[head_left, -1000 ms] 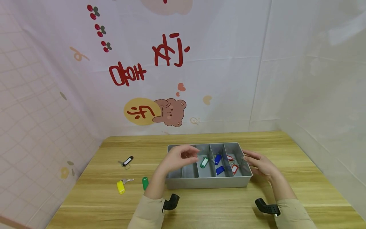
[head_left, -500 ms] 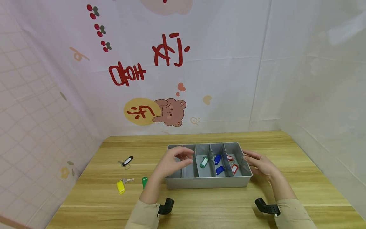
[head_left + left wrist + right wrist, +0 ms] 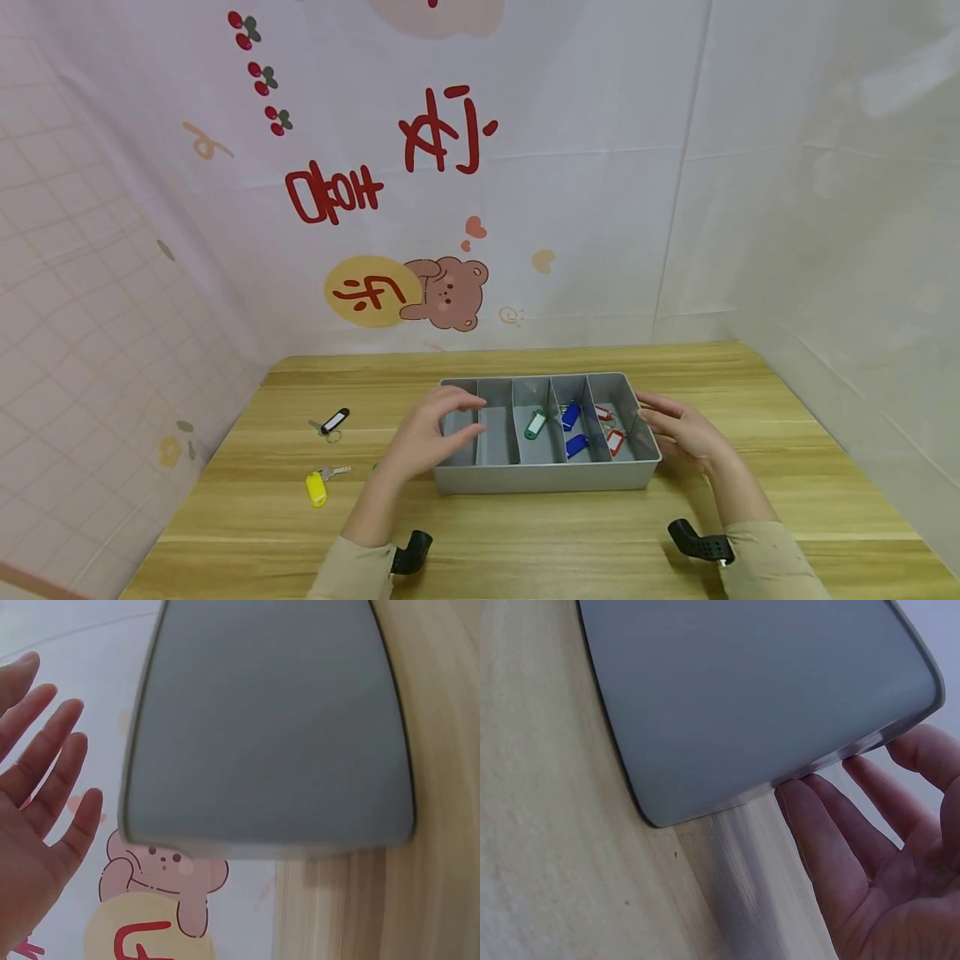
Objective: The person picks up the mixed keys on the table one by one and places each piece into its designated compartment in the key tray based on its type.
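Note:
A grey divided box [image 3: 543, 478] sits on the table, with several compartments side by side. My left hand [image 3: 426, 429] hovers over its left end, fingers parted from the thumb and nothing between them; in the left wrist view that hand [image 3: 41, 802] is spread beside the box's front wall [image 3: 270, 727]. At the right end, my right hand [image 3: 686, 429] rests its extended fingertips against the outer wall, as the right wrist view also shows. Inside lie a green key tag [image 3: 536, 424], blue key tags [image 3: 577, 446] and red key tags [image 3: 615, 442], each colour in its own compartment.
Left of the box, a black key tag [image 3: 335, 421] with a key and a yellow key tag [image 3: 317, 489] with a key [image 3: 339, 471] lie on the wooden table [image 3: 247, 533]. Another green tag is almost hidden behind my left forearm. A printed cloth [image 3: 570, 208] hangs behind.
My left hand has drawn back leftward from over the middle compartments to the box's left end, its thumb and fingers spreading apart. The forearm now covers the loose green tag. My right hand stays put.

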{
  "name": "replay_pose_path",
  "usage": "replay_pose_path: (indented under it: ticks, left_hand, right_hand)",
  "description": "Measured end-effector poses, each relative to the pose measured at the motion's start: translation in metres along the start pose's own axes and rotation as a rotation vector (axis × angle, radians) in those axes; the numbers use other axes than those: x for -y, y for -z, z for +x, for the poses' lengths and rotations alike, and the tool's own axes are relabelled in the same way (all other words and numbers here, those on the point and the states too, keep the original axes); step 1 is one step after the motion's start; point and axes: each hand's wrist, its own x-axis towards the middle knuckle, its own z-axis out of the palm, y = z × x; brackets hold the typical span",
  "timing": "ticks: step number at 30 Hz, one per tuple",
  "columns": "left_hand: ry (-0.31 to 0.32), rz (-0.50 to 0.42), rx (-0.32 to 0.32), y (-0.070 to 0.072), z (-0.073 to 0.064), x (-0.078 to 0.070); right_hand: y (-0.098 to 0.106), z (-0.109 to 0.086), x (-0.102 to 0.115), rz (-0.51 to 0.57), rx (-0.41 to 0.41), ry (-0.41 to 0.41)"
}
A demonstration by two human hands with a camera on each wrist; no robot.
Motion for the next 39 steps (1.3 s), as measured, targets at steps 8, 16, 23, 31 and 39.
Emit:
replay_pose_path:
  ticks: [8, 16, 23, 31, 39]
  left_hand:
    - [-0.102, 0.157, -0.021, 0.009, -0.009, 0.006]
    - [-0.123, 0.265, -0.047, 0.02, -0.02, 0.01]
    - [-0.105, 0.298, -0.031, 0.03, -0.032, 0.018]
    - [-0.107, 0.309, -0.012, 0.038, -0.045, 0.026]
    - [-0.117, 0.291, 0.024, 0.046, -0.058, 0.032]
  right_hand:
    - [0.001, 0.002, -0.002, -0.013, -0.009, -0.004]
    - [0.002, 0.003, -0.004, -0.003, -0.002, -0.001]
    - [0.004, 0.005, -0.006, 0.011, 0.011, 0.012]
    - [0.005, 0.005, -0.008, 0.009, 0.01, 0.018]
    - [0.005, 0.005, -0.009, 0.006, 0.01, 0.021]
